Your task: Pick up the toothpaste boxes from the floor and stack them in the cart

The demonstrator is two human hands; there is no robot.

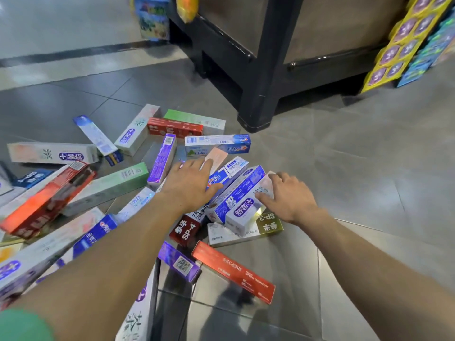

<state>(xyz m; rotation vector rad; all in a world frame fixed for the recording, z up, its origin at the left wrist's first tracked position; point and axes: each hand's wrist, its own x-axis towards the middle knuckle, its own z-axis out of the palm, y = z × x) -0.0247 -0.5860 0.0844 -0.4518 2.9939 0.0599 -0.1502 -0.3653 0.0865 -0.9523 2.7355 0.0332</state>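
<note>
Several toothpaste boxes lie scattered over the grey tiled floor (357, 168). My left hand (189, 185) lies flat on the middle of the pile, fingers straight, its fingertips on a pale pink box (218, 156) and a blue and white box (230, 172). My right hand (286, 196) holds the far end of a white and purple box (246, 210), thumb on its top face and fingers over its right edge. That box lies on a blue box (240, 190) and a gold-ended box (269, 225). No cart is in view.
A black shelf unit (256, 77) stands on the floor just beyond the pile. Yellow and blue packaged goods (403, 43) are stacked at the upper right. A red box (234, 270) and a purple box (181, 263) lie near me. Bare floor spreads to the right.
</note>
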